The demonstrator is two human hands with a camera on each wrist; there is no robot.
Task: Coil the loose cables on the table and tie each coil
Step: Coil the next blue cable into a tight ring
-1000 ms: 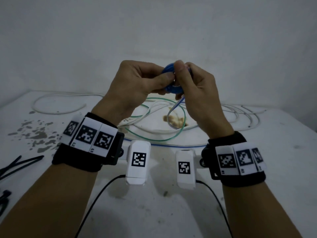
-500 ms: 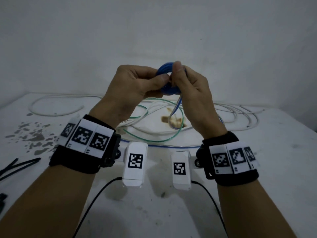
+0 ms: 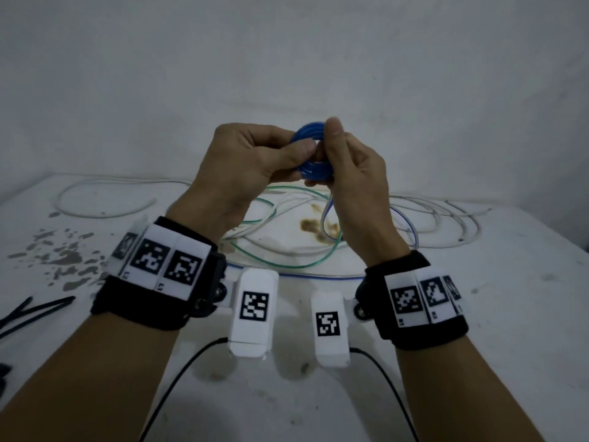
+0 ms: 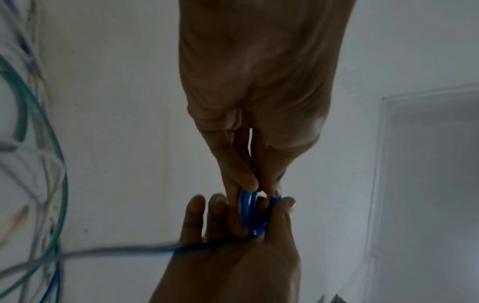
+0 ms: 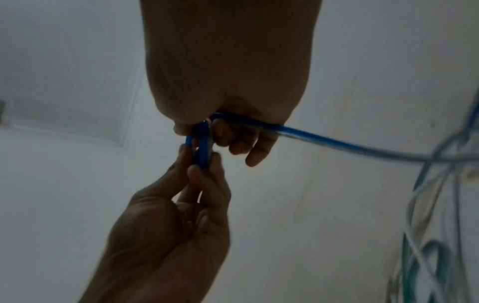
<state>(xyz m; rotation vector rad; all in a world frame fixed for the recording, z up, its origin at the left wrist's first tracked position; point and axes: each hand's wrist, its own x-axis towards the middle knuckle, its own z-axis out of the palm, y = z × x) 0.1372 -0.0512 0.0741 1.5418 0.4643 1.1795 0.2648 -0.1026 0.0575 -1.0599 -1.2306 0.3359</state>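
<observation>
Up above the table, left hand (image 3: 251, 154) and right hand (image 3: 353, 167) fingers pinch the blue coil (image 3: 307, 132) between them.

Dim, flat light here: a plain white wall (image 3: 287, 74) rises behind a white counter (image 3: 510, 314), grey-flecked at left, brown-stained (image 3: 314, 226) near the middle.

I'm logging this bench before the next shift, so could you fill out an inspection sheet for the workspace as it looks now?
Surface: white table, flaked grey patches at left, brown stain mid-table.
Job's things: small blue coil held above the table, its tail running down to the table; black cable ties at left edge.
Clutter: nothing seen.
Hands: left hand and right hand both pinch the coil.
Cables: loose white cables and green cable uncoiled.
Surroundings: plain white wall.
</observation>
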